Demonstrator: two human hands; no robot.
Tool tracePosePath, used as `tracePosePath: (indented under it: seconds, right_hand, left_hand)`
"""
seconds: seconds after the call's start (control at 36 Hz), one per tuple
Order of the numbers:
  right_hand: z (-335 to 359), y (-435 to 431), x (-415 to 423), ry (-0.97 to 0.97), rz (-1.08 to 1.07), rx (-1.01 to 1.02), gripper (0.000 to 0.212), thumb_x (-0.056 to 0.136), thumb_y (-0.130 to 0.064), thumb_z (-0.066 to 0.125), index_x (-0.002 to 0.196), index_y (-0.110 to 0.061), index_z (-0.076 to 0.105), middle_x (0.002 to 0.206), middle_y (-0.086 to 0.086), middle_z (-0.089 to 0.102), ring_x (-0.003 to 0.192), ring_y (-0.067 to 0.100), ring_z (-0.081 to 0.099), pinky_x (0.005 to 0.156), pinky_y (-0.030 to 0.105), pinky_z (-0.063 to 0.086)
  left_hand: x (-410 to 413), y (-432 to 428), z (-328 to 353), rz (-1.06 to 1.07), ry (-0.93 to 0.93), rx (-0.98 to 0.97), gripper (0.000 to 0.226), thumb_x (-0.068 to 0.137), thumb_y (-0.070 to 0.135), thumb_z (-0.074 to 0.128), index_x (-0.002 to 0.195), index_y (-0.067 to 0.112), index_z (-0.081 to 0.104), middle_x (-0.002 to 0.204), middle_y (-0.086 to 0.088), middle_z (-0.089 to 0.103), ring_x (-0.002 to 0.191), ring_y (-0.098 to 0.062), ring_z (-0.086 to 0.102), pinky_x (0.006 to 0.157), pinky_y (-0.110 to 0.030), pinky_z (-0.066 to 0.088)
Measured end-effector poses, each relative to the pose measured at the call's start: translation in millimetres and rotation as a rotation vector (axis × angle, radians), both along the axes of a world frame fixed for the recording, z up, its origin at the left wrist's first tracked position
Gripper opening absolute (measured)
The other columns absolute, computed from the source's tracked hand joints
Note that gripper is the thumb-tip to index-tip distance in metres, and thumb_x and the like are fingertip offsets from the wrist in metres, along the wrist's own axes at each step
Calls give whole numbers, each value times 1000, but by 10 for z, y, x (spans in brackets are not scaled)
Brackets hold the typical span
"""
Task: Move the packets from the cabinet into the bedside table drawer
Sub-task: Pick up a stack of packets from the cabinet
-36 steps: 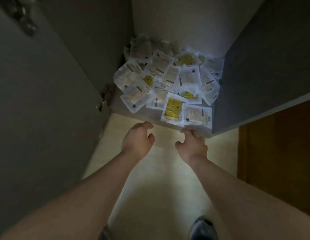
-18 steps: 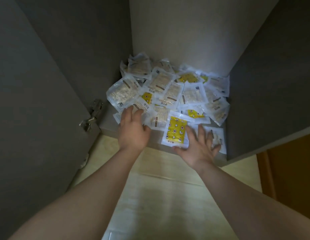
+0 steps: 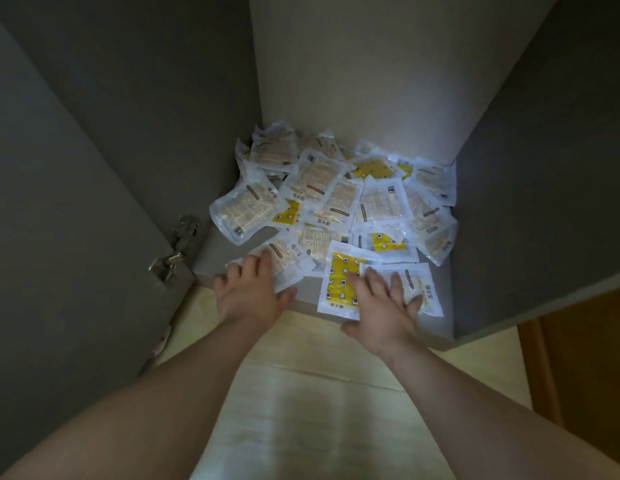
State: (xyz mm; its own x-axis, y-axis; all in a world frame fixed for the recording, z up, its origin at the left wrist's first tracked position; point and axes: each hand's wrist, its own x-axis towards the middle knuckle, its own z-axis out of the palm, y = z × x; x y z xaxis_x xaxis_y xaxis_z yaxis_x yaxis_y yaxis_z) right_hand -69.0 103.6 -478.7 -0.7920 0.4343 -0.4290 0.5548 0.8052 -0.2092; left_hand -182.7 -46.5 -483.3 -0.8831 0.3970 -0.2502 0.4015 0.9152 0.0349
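Both hands, which a second ago were hanging curled just short of the shelf edge, are now lying on the front packets; over the last half second their placement there is changing little. Nearest the viewer, two bare forearms are reaching out over a pale wood-grain floor (image 3: pixel 301 410). The left hand (image 3: pixel 249 296) is resting with its fingers straight and close together on the left pale packet (image 3: pixel 294 261) at the front of the heap, with the thumb lying at the shelf's front edge. The right hand (image 3: pixel 381 306) is lying flat with its fingers spread, covering the right part of a yellow packet (image 3: pixel 338 282) and the left part of the right pale packet (image 3: pixel 426 292) just beside it; its thumb is hanging off the shelf edge. Neither hand is curling round a packet. Behind them, the packets (image 3: pixel 336 199) are lying in an overlapping heap on the grey cabinet shelf (image 3: pixel 222 258), reaching to the light back panel (image 3: pixel 353 81). A grey door (image 3: pixel 59 237) is standing open at left on a metal hinge (image 3: pixel 173 251). A dark side panel (image 3: pixel 543 202) is bounding the right, with a brown wooden surface (image 3: pixel 585 358) beyond it.
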Motion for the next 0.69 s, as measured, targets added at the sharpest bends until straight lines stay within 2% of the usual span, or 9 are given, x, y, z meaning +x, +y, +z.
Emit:
tracePosePath:
  seconds: [0.11, 0.22, 0.28, 0.33, 0.42, 0.5, 0.58, 0.64, 0.69]
  right_hand:
    - [-18, -10, 91, 70, 44, 42, 63, 92, -16, 50, 143, -37, 21, 156, -14, 8, 145, 27, -3, 112, 62, 4]
    - [-13, 12, 201, 95, 99, 43, 66, 89, 2, 43, 140, -38, 30, 156, -16, 13, 146, 23, 1, 113, 55, 1]
    - [21, 44, 216, 105, 122, 28, 71, 86, 9, 38, 141, -36, 31, 156, -14, 15, 146, 23, 2, 115, 50, 0]
    - [44, 71, 237, 114, 139, 17, 73, 84, 12, 35, 142, -33, 32, 156, -12, 18, 146, 22, 4, 116, 44, 1]
    - [40, 87, 288, 185, 133, 24, 68, 83, 12, 37, 140, -26, 37, 149, 0, 37, 143, 21, 18, 115, 34, 13]
    - [75, 97, 304, 241, 35, 15, 59, 83, 10, 38, 133, -21, 45, 128, 7, 54, 123, 26, 46, 98, 30, 36]
    - [124, 104, 294, 271, -79, -10, 45, 90, 4, 37, 126, -20, 50, 112, 10, 65, 104, 30, 59, 82, 33, 47]
    - [132, 89, 292, 299, -108, 0, 41, 91, 2, 37, 123, -19, 52, 105, 12, 67, 99, 31, 61, 78, 34, 48]
    - [140, 64, 293, 338, -130, 8, 37, 93, -1, 38, 123, -16, 53, 103, 13, 67, 98, 32, 61, 78, 36, 49]
  left_hand:
    - [118, -37, -13, -31, 0, 20, 82, 82, 69, 44, 145, 24, 17, 144, -4, 24, 132, -28, 23, 105, -39, 22]
    - [179, -160, -105, -72, 0, 39, 68, 86, 43, 57, 142, 23, 23, 155, -2, 9, 144, -28, 3, 113, -40, 12]
    - [163, -186, -108, -84, 33, 117, 50, 90, 22, 52, 136, 18, 35, 154, -3, 22, 142, -27, 16, 111, -37, 17]
    - [149, -176, -59, -66, 63, 203, 40, 88, 11, 49, 127, 15, 47, 144, -5, 41, 132, -26, 34, 102, -33, 26]
    - [179, -141, 60, 3, 45, 238, 34, 90, 11, 47, 123, 18, 51, 123, -7, 59, 113, -28, 52, 89, -30, 34]
    - [227, -98, 148, 52, 9, 301, 23, 94, 15, 44, 116, 16, 52, 107, -13, 66, 101, -34, 58, 74, -31, 35]
    - [241, -69, 166, 200, -175, 514, 28, 98, 23, 44, 118, 6, 52, 112, -19, 63, 105, -38, 56, 81, -36, 42]
    - [255, -51, 172, 334, -296, 694, 31, 97, 22, 47, 122, 6, 53, 117, -18, 62, 108, -36, 56, 90, -39, 46]
    - [277, -30, 187, 485, -391, 843, 29, 96, 15, 48, 123, 9, 54, 118, -14, 62, 107, -33, 58, 91, -37, 47]
